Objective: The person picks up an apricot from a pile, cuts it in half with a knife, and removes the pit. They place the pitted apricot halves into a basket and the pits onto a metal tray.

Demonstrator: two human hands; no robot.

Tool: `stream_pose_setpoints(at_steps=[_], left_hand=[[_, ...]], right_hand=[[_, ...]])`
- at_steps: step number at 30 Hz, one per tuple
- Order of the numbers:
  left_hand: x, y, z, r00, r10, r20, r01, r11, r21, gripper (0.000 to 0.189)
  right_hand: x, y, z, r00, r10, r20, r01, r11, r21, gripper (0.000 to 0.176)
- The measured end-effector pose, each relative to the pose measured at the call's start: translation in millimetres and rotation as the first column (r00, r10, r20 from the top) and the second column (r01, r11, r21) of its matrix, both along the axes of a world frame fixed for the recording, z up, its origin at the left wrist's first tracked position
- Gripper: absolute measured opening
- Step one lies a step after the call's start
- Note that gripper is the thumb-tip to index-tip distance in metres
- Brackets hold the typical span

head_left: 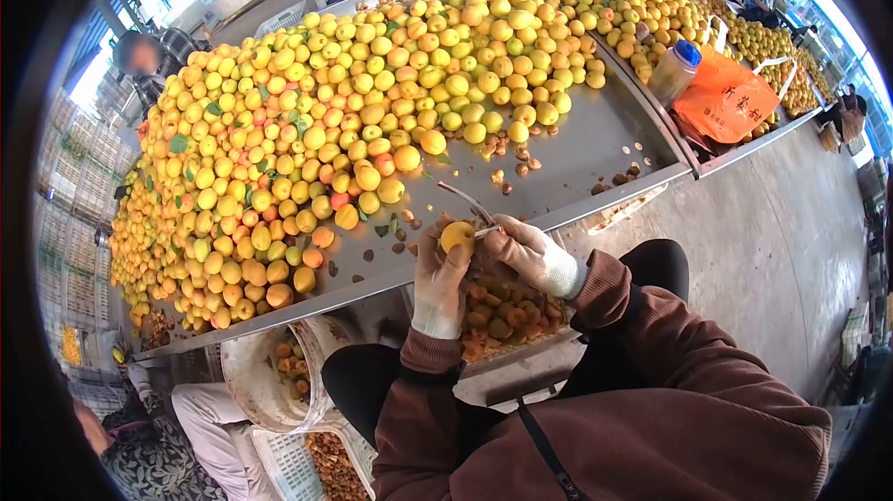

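From my remote seat, the main worry is the tool [465, 200], a thin curved strip of metal sticking up out of the right hand [532, 259]. It works right beside the left hand [437, 282], so a slip on juicy skin could drive it into those fingertips. I judge the fruit soft enough to crush if squeezed harder. If the grip slackens, it would probably drop into the tray [558, 332] of cut fruit just below, or roll off between the knees.

The apricot [457, 237] sits in the left hand, above the tray and just in front of the metal table's [595, 143] near edge. The left fingers curl round it, pinching it from behind and below. The right fingers are pressed together around the tool; I cannot tell exactly where its working end meets the fruit.

The apricot is small, round and yellow-orange, smooth, with no leaf. It looks whole from this side, and matches the big heap [326, 110] on the table, where loose pits [521, 166] lie scattered.
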State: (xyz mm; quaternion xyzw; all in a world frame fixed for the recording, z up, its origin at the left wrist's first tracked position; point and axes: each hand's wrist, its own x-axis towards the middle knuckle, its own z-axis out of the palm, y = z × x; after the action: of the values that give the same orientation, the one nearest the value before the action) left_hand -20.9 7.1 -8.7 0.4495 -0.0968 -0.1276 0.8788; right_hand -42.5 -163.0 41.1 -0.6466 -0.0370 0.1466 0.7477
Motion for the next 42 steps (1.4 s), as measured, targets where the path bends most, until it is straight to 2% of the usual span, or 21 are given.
stream_pose_setpoints(at_steps=[2, 4, 5, 7, 10, 16, 19, 23, 25, 32, 38, 40, 42], left_hand=[[2, -2, -1, 1.000, 0.011, 0.011, -0.012, 0.999, 0.049, 0.057], [4, -4, -3, 0.996, 0.008, 0.090, -0.017, 0.994, 0.109, 0.056], [2, -4, -3, 0.996, 0.005, 0.088, -0.015, 0.994, 0.109, 0.056], [-2, -5, 4, 0.999, 0.006, 0.051, -0.012, 0.994, 0.111, 0.059], [-2, 3, 11, 0.999, -0.002, 0.032, -0.002, 0.995, 0.103, 0.062], [-2, 12, 14, 0.997, 0.027, 0.069, -0.040, 0.980, 0.196, 0.055], [1, 14, 10, 0.997, 0.036, 0.067, -0.047, 0.983, 0.176, 0.053], [2, 15, 12, 0.995, 0.067, 0.069, -0.080, 0.975, 0.207, 0.050], [3, 15, 10, 0.985, 0.095, 0.145, -0.130, 0.957, 0.258, 0.048], [5, 14, 12, 0.987, 0.079, 0.140, -0.111, 0.964, 0.240, 0.049], [8, 19, 6, 0.985, 0.033, 0.169, -0.081, 0.954, 0.288, 0.042], [10, 21, 6, 0.949, 0.057, 0.309, -0.201, 0.866, 0.457, 0.037], [9, 20, 12, 0.937, 0.054, 0.344, -0.224, 0.850, 0.478, 0.037]], right_hand=[[0, -1, -2, 0.999, -0.022, 0.027, 0.021, 1.000, 0.017, 0.043], [0, -2, 2, 0.998, -0.004, 0.068, 0.008, 0.998, -0.063, 0.043], [1, -1, -1, 0.998, -0.006, 0.067, 0.011, 0.998, -0.063, 0.043], [3, 4, -11, 0.973, -0.061, 0.222, 0.115, 0.965, -0.238, 0.044], [5, 9, -22, 0.968, -0.077, 0.239, 0.144, 0.950, -0.277, 0.044], [3, 21, -18, 0.967, -0.095, 0.235, 0.132, 0.980, -0.149, 0.044], [5, 23, -20, 0.963, -0.092, 0.255, 0.151, 0.964, -0.221, 0.044], [7, 26, -24, 0.966, -0.110, 0.233, 0.159, 0.967, -0.201, 0.044], [7, 26, -27, 0.962, -0.110, 0.251, 0.171, 0.957, -0.236, 0.044], [7, 31, -32, 0.958, -0.139, 0.252, 0.192, 0.962, -0.197, 0.041], [10, 40, -47, 0.944, -0.200, 0.262, 0.267, 0.930, -0.253, 0.031], [12, 40, -49, 0.963, -0.183, 0.198, 0.224, 0.952, -0.209, 0.027], [12, 40, -51, 0.944, -0.223, 0.244, 0.264, 0.952, -0.152, 0.026]])
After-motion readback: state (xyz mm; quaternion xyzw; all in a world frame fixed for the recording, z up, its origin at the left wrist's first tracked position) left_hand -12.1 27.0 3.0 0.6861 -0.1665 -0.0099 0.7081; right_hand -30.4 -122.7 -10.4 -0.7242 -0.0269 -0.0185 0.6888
